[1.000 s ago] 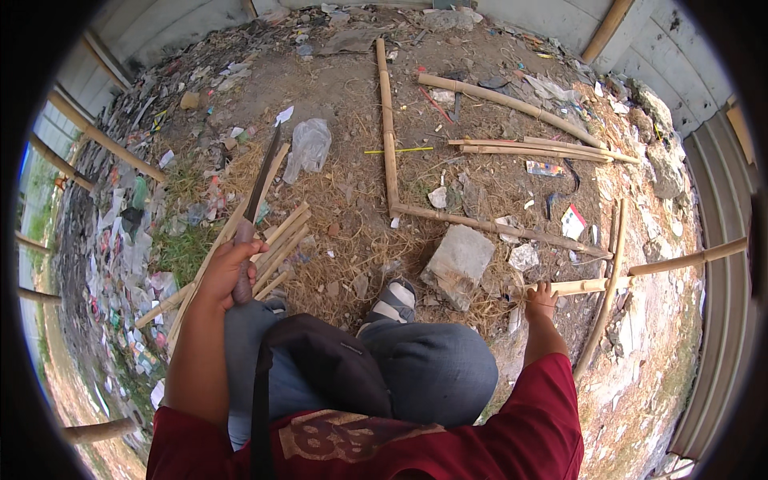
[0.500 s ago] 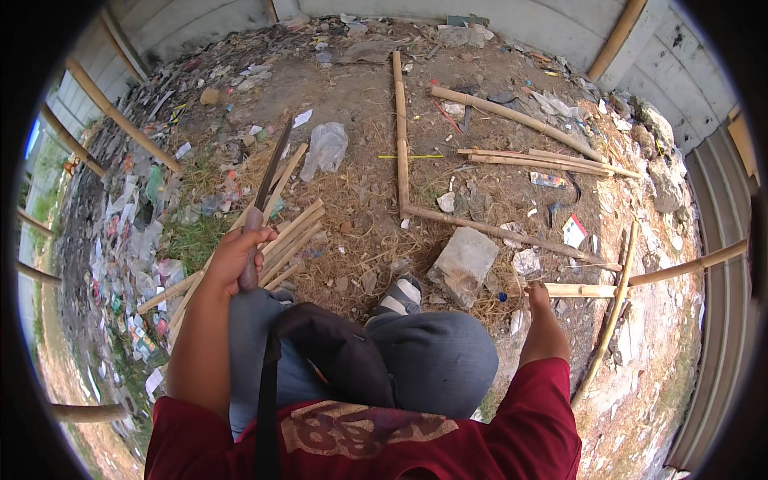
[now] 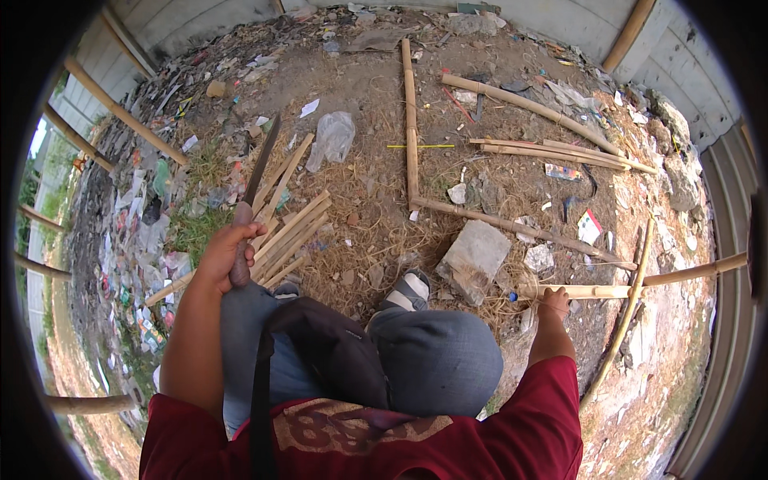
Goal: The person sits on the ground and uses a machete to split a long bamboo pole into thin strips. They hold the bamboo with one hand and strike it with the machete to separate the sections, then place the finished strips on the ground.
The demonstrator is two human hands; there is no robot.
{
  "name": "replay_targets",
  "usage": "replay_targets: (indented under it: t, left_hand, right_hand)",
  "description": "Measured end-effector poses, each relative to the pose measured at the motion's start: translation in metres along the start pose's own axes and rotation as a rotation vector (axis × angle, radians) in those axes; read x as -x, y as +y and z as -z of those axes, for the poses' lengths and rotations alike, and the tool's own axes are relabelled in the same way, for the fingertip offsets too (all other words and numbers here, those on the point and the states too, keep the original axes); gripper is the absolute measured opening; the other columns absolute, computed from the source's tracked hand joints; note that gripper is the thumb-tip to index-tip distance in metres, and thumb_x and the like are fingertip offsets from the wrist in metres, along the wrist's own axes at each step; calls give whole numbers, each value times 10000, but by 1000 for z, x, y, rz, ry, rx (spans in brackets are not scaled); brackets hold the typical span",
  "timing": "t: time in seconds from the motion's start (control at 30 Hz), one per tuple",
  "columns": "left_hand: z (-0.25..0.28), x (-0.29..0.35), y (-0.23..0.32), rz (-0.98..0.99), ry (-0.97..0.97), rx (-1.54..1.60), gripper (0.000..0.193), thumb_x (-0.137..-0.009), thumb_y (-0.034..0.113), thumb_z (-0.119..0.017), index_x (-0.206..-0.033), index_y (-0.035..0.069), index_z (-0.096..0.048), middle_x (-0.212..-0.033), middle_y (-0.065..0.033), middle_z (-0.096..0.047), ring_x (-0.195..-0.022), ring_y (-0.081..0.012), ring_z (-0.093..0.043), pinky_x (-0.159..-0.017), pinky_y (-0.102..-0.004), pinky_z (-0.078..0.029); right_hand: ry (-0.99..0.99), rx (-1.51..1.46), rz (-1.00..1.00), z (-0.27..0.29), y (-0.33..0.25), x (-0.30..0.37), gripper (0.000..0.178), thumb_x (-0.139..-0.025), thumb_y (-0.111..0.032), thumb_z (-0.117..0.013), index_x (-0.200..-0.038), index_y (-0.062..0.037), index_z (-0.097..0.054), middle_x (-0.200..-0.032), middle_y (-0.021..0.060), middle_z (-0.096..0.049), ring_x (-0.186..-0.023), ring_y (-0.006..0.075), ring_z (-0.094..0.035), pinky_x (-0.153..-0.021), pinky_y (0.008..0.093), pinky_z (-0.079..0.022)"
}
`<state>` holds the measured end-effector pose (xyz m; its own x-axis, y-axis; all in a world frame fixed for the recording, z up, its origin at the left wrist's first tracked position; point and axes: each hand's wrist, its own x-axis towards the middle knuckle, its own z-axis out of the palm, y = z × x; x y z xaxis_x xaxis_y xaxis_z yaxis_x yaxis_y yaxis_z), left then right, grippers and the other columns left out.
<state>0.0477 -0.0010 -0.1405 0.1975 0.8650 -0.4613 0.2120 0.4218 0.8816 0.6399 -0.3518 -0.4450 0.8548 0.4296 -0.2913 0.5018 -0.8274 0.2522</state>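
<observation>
My left hand [image 3: 224, 254] is closed round the brown handle of a machete [image 3: 262, 164], its long dark blade pointing up and away from me above my left knee. On the right, my right hand [image 3: 554, 303] lies against the near side of a bamboo pole [image 3: 598, 292], close to its left end, with the fingers curled onto it. The pole crosses under a thinner bent bamboo stick [image 3: 630, 308]. Split bamboo strips [image 3: 296, 236] lie in a bundle just beyond the machete handle.
A concrete block [image 3: 478, 254] sits ahead of my right knee. Bamboo poles [image 3: 410, 120] lie in an L shape beyond it, with more strips [image 3: 552, 152] at the far right. Litter [image 3: 152, 232] covers the left ground, and a clear plastic bag [image 3: 332, 138] lies ahead.
My right hand has moved slightly right along the bamboo pole, its fingers coming down onto it. The machete stays in my left hand. The view has shifted a little.
</observation>
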Motion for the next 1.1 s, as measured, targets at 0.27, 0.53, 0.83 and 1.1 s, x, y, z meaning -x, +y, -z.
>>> replay_targets:
  t: [0.27, 0.53, 0.83, 1.1]
  left_hand:
    - [7, 10, 2, -24, -24, -13, 272, -922, 200, -611, -1104, -2, -617, -1036, -67, -679, -577, -74, -520, -491, -263, -463]
    - [1, 35, 40, -45, -90, 88, 276, -924, 210, -610, -1102, -1, -613, -1050, -57, -660, -575, -62, -514, -488, -232, -462]
    - [-33, -5, 93, -305, -275, 356, 327, -889, 237, -685, -1095, -8, -617, -1002, -58, -684, -620, -86, -524, -538, -263, -466]
    - [-48, -47, 48, -162, -296, 378, 295, -863, 228, -694, -1041, -1, -641, -935, -59, -649, -652, -120, -570, -566, -304, -488]
  right_hand:
    - [471, -81, 370, 23, 27, 0, 161, -947, -238, -579, -1086, -163, -612, -1283, 80, -556, -1298, 308, -462, -1039, 533, -361]
    - [860, -268, 476, 165, 45, 7, 115, -918, -123, -577, -1030, -96, -565, -1030, 127, -649, -1011, 350, -620, -973, 504, -412]
    - [1008, -525, 455, 332, -12, 98, 241, -921, -30, -534, -1154, -33, -599, -1164, 248, -587, -1096, 424, -560, -912, 493, -463]
    - [1000, -882, 411, 366, -102, 107, 231, -1011, -103, -467, -1204, 19, -499, -1225, 304, -572, -1175, 457, -551, -971, 477, -449]
